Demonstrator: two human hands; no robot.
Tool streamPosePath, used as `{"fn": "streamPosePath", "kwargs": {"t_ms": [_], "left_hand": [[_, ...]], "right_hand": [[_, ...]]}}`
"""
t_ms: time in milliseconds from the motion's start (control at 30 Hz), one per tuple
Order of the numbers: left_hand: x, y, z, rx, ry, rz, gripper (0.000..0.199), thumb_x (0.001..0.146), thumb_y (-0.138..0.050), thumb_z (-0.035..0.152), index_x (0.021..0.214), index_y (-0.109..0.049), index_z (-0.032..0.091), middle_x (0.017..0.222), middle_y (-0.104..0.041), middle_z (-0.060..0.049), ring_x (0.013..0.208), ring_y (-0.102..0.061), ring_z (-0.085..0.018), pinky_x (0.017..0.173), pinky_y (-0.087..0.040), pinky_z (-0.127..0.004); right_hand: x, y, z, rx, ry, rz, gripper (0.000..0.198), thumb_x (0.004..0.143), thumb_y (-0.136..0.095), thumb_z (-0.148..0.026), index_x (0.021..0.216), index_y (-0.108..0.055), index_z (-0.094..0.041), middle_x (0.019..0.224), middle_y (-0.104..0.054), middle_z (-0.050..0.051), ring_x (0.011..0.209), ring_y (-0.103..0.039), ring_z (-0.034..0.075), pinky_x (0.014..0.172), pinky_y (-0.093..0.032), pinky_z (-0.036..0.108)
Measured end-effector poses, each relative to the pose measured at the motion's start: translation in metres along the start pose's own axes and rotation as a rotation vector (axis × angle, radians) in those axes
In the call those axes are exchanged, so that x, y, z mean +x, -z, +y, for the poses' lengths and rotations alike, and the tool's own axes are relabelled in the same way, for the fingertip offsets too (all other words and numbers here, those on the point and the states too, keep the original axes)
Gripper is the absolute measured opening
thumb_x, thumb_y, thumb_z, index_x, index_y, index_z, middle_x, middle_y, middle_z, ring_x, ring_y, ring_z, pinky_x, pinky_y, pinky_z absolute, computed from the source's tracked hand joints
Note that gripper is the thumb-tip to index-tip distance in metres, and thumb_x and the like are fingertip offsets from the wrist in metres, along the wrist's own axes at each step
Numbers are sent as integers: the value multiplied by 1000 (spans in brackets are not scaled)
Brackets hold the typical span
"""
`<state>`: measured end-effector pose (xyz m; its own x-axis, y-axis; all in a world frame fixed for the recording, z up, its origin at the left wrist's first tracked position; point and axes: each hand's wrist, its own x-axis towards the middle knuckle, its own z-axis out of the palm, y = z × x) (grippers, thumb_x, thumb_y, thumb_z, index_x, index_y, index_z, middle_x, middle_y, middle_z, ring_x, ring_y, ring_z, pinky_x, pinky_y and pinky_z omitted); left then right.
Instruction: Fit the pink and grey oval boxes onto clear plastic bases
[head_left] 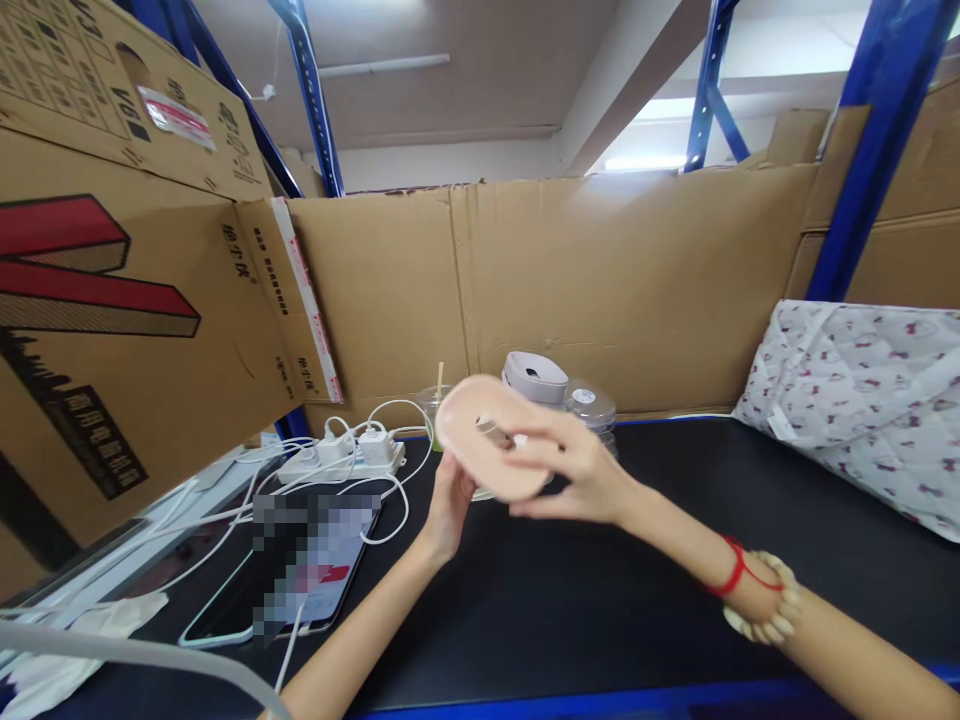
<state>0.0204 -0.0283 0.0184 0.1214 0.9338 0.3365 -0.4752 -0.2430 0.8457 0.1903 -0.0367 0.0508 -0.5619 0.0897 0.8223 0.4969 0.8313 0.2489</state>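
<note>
A pale pink, rounded lid-like piece (469, 440) with an opening in its middle is held tilted above the black table. My left hand (448, 510) grips its lower left edge from beneath, the fingers mostly hidden behind it. From the right, my right hand (581, 465) reaches across the same piece, fingers bent at the opening and thumb along the lower edge; motion blurs it a little. A small pale part shows in the opening by those fingertips. Just behind stand a light grey-purple rounded container (536, 375) and clear plastic tubs (591, 403), partly covered by my hands.
A drinking cup with a straw (440, 385) stands behind. Left are a power strip (341, 462) with chargers and white cables, and two devices, a phone (240, 590) and a tablet (330, 580). Cardboard walls (637, 290) enclose the black table (675, 600); a patterned quilted bag (862, 400) sits right.
</note>
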Motion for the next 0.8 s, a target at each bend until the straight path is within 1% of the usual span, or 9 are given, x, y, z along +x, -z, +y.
{"fn": "streamPosePath", "kwargs": {"t_ms": [67,200,300,400,467,533,600,700,800], "left_hand": [[-5,-7,6,-94,118,94,67,51,-67,51,102,-55,10,88,-64,-10,78,-61,-24,70,-47,-33],[-12,-13,9,-205,373,177,34,50,-59,27,79,-59,9,63,-61,-4,52,-55,-17,61,-47,-31],[-14,-15,0,-171,579,92,23,63,-48,22,76,-60,7,64,-62,-7,45,-52,-14,52,-44,-27],[-16,-16,-15,-71,757,-38,33,78,-39,28,80,-62,4,65,-63,-10,42,-52,-14,48,-41,-24],[-17,-15,-22,-12,824,-91,45,84,-33,36,78,-63,4,62,-62,-9,40,-50,-13,46,-39,-23],[-16,-14,-24,25,846,-122,52,85,-30,41,72,-63,4,57,-60,-9,38,-49,-13,45,-38,-22],[-14,-13,-22,23,835,-125,52,83,-28,41,64,-61,5,53,-58,-10,38,-49,-13,46,-37,-22],[-9,-11,-13,-24,783,-112,42,72,-30,38,58,-57,8,47,-55,-10,36,-47,-14,44,-34,-22],[-6,-8,-5,-54,731,-184,39,54,-36,41,58,-57,9,45,-55,-10,35,-45,-14,42,-30,-23]], "right_hand": [[-13,0,-14,36,31,-48,36,76,-63,-43,100,-62,-16,113,-56,11,115,-47,23,92,-42,37],[-24,9,-14,73,-99,-12,25,82,-56,-33,98,-61,-15,107,-57,12,100,-56,17,80,-48,29],[-16,21,0,5,-229,124,12,81,-54,-16,89,-62,-13,93,-59,9,86,-58,13,76,-48,25],[-2,22,11,-5,-316,195,8,79,-55,-11,82,-62,-13,80,-60,5,74,-58,10,69,-46,22],[9,11,15,9,-285,100,9,81,-55,-13,85,-63,-14,78,-61,3,70,-57,10,65,-44,23],[22,-7,17,-49,-231,-96,15,82,-55,-15,94,-64,-14,85,-64,3,77,-58,14,67,-43,27],[35,-26,19,-148,-247,-325,25,82,-56,-19,106,-62,-12,100,-63,8,90,-58,20,74,-40,33],[55,-45,22,-223,-358,-617,23,85,-52,-20,102,-64,-10,105,-61,11,99,-54,23,83,-34,37],[66,-48,27,-188,-437,-734,18,86,-52,-20,88,-68,-13,95,-65,9,94,-56,21,85,-30,36]]}}
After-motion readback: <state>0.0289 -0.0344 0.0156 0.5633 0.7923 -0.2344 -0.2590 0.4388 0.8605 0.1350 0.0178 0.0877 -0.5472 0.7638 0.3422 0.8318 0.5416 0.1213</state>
